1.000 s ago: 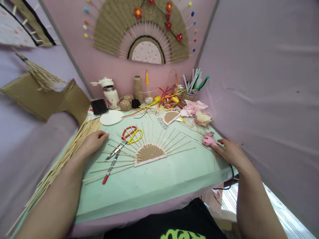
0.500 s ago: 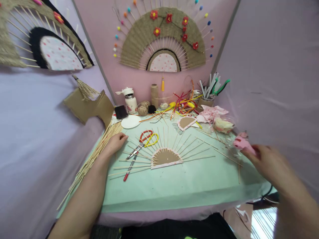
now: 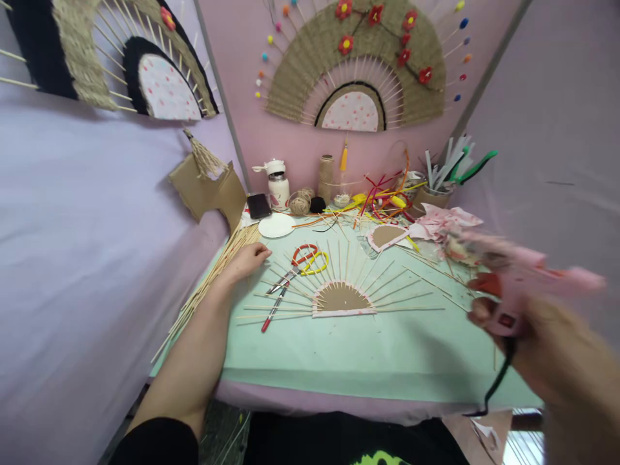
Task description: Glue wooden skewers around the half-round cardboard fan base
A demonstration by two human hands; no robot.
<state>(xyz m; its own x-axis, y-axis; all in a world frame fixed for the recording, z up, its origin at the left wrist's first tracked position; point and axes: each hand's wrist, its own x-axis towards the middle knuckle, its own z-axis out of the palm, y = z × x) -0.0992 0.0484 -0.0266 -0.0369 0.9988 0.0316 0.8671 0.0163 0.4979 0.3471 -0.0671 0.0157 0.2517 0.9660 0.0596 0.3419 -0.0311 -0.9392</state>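
Note:
My right hand (image 3: 542,336) grips a pink hot glue gun (image 3: 518,284) raised over the table's right side, its fingers around the handle and slightly blurred. A black cord hangs from the handle. My left hand (image 3: 249,259) rests at the left edge of the table, its fingers loosely curled with nothing visible in them. Beside it are red-and-yellow-handled scissors (image 3: 305,259) and a red-ended pen-like tool (image 3: 276,307). In the middle lies a brown cardboard half-circle (image 3: 343,298) with pink-white trim, thin wooden sticks fanning out from it.
A bundle of long sticks (image 3: 208,284) lies along the left edge. At the back stand a white bottle (image 3: 278,187), twine rolls (image 3: 326,181), pipe cleaners (image 3: 382,194) and a cup of glue sticks (image 3: 433,197). Another cardboard half-circle (image 3: 389,235) lies nearby. A large finished fan (image 3: 358,58) hangs behind.
My right hand has lifted the glue gun from the table's right side and turned it to show its side. My left hand stays by the left edge. The camera view has shifted left.

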